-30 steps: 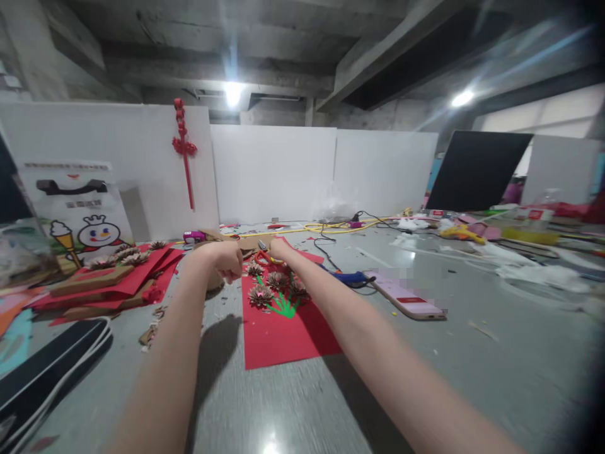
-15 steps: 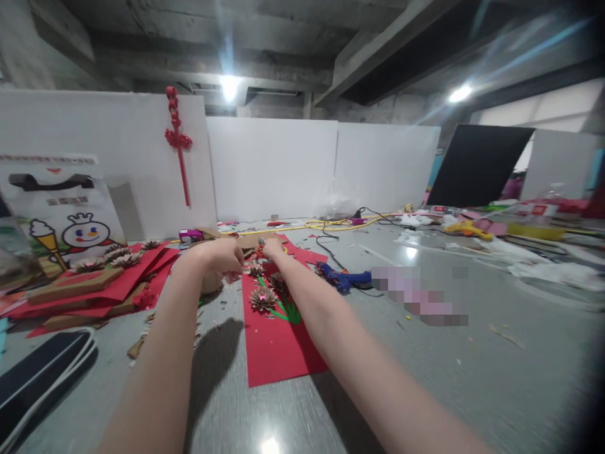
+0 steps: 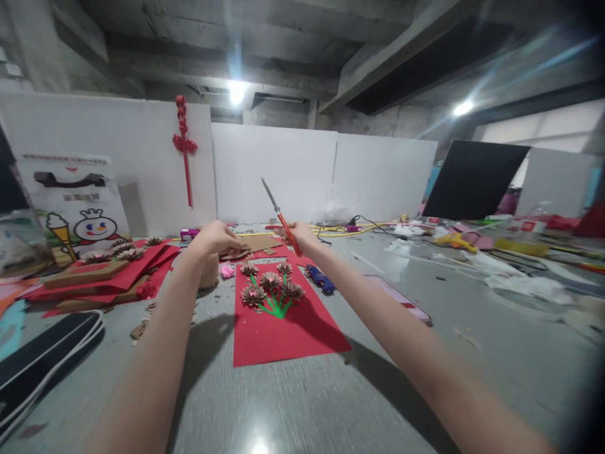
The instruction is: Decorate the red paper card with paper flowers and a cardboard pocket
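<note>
My right hand (image 3: 302, 236) is closed on a pair of scissors (image 3: 289, 233) with red handles. Their blades point up and to the left, above the table. My left hand (image 3: 218, 238) has its fingers pinched together at the edge of some brown cardboard (image 3: 259, 243); whether a small piece is between the fingertips is hard to see. Between my forearms lies a red sheet (image 3: 283, 337) bearing several brown layered paper flowers (image 3: 271, 281) with pink centres and green stems (image 3: 278, 309). A pink lump (image 3: 227, 271) sits beside the sheet, below my left hand.
A blue glue gun (image 3: 320, 279) and a phone (image 3: 401, 296) lie to the right, partly behind my right forearm. Red sheets and cardboard (image 3: 89, 277) are stacked at left, near a dark device with a white cable (image 3: 61, 353). White panels (image 3: 274, 170) stand behind.
My right hand has come up from the far end of the sheet, lifting the scissors into view. My left hand has shifted slightly. More of the flowers now shows.
</note>
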Available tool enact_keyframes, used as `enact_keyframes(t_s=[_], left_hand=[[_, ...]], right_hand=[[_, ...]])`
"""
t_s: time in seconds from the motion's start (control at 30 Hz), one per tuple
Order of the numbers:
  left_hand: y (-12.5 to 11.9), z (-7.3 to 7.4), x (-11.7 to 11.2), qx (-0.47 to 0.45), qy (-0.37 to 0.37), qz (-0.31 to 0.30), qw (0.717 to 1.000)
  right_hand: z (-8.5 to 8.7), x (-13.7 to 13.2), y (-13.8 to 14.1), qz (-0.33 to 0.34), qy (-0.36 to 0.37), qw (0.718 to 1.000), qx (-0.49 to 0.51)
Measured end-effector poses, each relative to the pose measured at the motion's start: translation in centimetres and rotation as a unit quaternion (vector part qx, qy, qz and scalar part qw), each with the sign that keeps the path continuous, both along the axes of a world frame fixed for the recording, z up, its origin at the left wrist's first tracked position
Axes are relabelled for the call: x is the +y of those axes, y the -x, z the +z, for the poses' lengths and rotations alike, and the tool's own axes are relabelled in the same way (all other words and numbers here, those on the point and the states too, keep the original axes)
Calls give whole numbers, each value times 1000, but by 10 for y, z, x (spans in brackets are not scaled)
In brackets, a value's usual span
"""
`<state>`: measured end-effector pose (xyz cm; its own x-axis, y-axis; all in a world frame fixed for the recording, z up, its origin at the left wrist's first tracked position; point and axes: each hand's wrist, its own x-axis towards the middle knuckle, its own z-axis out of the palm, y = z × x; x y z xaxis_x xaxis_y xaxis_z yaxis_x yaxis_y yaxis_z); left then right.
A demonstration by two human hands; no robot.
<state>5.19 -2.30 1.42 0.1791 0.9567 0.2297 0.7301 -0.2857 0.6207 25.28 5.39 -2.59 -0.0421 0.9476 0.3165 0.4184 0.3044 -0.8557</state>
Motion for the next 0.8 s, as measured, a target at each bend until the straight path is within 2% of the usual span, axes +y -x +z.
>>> enact_keyframes(t_s=[0.13, 0.27, 0.37, 0.57, 0.67, 0.8], left_hand=[[-18, -2, -4, -80, 5, 34, 996], [-29, -6, -1, -198, 19, 48, 979], [-32, -6, 0, -237, 36, 44, 970], [-37, 0, -7, -215, 18, 88, 973], [-37, 3, -8, -218, 32, 86, 972], [-35, 3, -8, -227, 34, 75, 970]], right_hand=[[-3, -45, -10, 80, 52, 994, 46], [-4, -69, -10, 139, 118, 976, 122], [-5, -73, -16, 154, 100, 982, 44], [-7, -75, -26, 195, 46, 972, -123], [-8, -77, -25, 222, 29, 964, -140], [-11, -76, -22, 261, 42, 958, -112]])
